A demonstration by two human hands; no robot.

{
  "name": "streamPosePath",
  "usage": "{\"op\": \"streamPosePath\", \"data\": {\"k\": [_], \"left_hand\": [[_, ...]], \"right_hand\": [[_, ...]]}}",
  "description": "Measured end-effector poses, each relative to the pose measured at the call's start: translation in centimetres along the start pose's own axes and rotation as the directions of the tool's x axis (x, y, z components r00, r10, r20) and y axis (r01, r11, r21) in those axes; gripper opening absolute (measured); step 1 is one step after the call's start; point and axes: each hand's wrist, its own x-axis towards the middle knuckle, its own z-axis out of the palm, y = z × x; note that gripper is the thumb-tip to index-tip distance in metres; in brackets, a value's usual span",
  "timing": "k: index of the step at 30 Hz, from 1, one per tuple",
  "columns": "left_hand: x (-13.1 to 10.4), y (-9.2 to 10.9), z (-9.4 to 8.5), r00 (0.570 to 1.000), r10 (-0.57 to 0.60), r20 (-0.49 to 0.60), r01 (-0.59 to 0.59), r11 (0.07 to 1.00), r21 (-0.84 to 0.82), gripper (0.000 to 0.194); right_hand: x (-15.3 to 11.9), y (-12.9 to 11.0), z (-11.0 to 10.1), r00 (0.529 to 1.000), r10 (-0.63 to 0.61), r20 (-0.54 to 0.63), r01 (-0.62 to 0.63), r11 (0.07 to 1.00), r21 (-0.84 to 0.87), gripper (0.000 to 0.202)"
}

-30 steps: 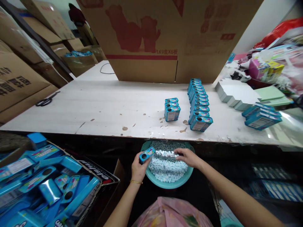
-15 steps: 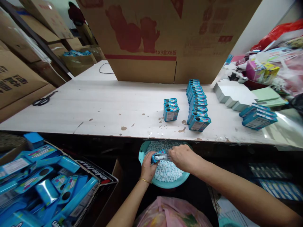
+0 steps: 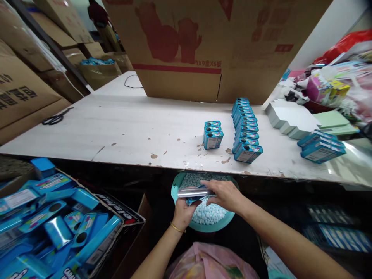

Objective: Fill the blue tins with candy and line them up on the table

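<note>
One wide, white-topped table (image 3: 139,128), its surface flaked in spots. Standing on it, one large brown cardboard carton (image 3: 247,50) printed with red bear figures. At our lower left, a heap of shiny blue rectangular boxes (image 3: 59,230). Below the table's near edge, one round turquoise basin (image 3: 216,228). On the table, right of centre, one long row of upright blue boxes (image 3: 246,133); near its left side, one short group of three blue boxes (image 3: 213,141).

Our right grip (image 3: 228,195): closed on the right end of one clear, shiny, elongated piece (image 3: 190,192), too blurred for us to tell its exact form. Our left grip (image 3: 184,213): closed around one small blue box (image 3: 191,200), held over the basin and partly hidden beneath the clear piece; we cannot tell whether those two touch. Smallest: many pale blue-white pellets (image 3: 208,214), loose in the basin.
</note>
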Motion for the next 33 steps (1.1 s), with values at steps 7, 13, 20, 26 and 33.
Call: {"op": "streamPosePath", "data": {"k": [7, 13, 20, 26, 33], "left_hand": [[1.0, 3.7, -3.9, 0.972, 0.117, -0.204, -0.126, 0.991, -0.032, 0.058], [-2.4, 2.1, -14.4, 0.85, 0.249, -0.464, 0.028, 0.858, 0.512, 0.027], [-7.2, -0.8, -24.5, 0.831, 0.004, -0.557, 0.498, 0.441, 0.747, 0.049], [-4.4, -2.9, -28.8, 0.78, -0.482, -0.4, 0.594, 0.366, 0.717, 0.061], [-4.4, -1.8, -29.2, 0.823, -0.456, -0.341, 0.522, 0.366, 0.771, 0.057]], "right_hand": [[2.6, 1.5, -5.2, 0.999, -0.013, -0.048, 0.003, 0.98, -0.199, 0.033], [5.9, 8.0, -7.3, 0.958, 0.091, -0.274, -0.184, 0.923, -0.337, 0.032], [3.8, 7.1, -3.6, 0.837, -0.097, -0.538, -0.115, 0.931, -0.347, 0.046], [0.7, 6.5, 0.8, 0.935, -0.154, -0.319, 0.101, 0.979, -0.177, 0.036], [-1.5, 6.2, 3.5, 0.984, 0.025, -0.176, -0.029, 0.999, -0.019, 0.036]]}}
